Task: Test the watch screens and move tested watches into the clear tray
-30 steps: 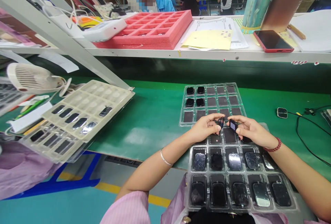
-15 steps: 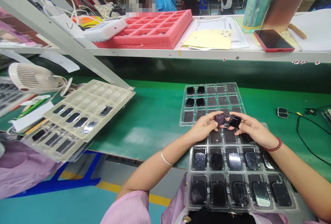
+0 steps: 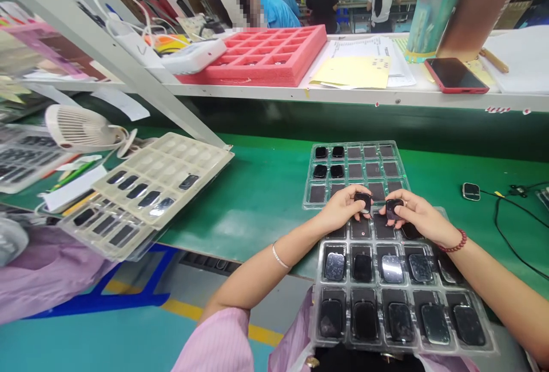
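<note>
- Lower centre of frame, above a clear plastic tray (image 3: 319, 317): left hand (image 3: 343, 209) pinches a small dark square piece (image 3: 364, 202) between thumb and fingers.
- Right hand (image 3: 418, 217) pinches a second dark piece (image 3: 392, 209) the same way; pieces just apart.
- Beyond the hands: another tray (image 3: 354, 153) on the green bench (image 3: 257, 200).

Left hand (image 3: 343, 209): pinches a small black square module (image 3: 364, 202) at lower centre of the frame
Right hand (image 3: 418, 216): pinches a second small black square module (image 3: 392, 209), just beside the first
Below the hands: clear plastic blister tray (image 3: 319, 309) holding rows of dark glossy units
Above the hands: another clear plastic tray (image 3: 354, 146) on a green bench mat (image 3: 257, 206)
Upper centre: red foam tray (image 3: 257, 79) on a white shelf (image 3: 240, 90)
</note>
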### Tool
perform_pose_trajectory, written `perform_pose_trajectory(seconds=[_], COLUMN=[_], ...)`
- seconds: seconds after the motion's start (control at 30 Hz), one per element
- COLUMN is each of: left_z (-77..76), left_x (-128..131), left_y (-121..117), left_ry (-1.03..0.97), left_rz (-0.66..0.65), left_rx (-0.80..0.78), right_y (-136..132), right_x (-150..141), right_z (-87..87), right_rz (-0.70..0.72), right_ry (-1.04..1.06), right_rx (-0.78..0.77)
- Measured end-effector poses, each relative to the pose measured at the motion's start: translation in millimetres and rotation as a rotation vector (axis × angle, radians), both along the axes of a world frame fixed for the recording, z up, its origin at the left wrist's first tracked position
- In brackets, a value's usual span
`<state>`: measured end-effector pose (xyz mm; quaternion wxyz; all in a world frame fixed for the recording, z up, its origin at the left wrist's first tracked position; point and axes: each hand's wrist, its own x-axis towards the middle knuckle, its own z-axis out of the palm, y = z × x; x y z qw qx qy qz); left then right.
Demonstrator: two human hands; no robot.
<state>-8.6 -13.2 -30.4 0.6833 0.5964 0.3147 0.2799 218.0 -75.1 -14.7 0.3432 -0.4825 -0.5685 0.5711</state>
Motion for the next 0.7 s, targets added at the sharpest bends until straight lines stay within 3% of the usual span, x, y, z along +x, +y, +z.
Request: perform_pose_trajectory(seconds=[0.1,0.2,0.27,0.37,0.47,0.57,0.7], left_z=[5.3,12.5,14.0,8.9,2.6,6.0,21.0], left_x=[1.7,12.1,21.9,30.8,25.8,17.1,28.8], left_y=[25.5,62.8,84.5,100.7,94.1,68.8,19.4], left_ry=[0.133,0.451,0.648,0.770,0.831,0.820,0.674], left_rz=[0.127,0.311,0.339,0.332,0.302,0.228,-0.069], left_rx=[0.239,0.609,0.722,0.763,0.803,0.869,1.054], right_y=[22.8,64.3,92.4,115.7,107.5,75.8,20.7], right_x=[-1.4,-8.7,-16.6,-26.1,-21.0,4.0,45.4], right_z=[5.3,6.5,1.9,-9.8,-14.3,-1.5,25.9], right_rz=[-0.041,-0.186,-0.276,-0.284,-0.247,-0.133,0.185], right_ry=[-0.218,-0.575,-0.711,-0.782,-0.821,-0.853,-1.104], right_rx=[0.234,0.546,0.571,0.572,0.587,0.603,0.501])
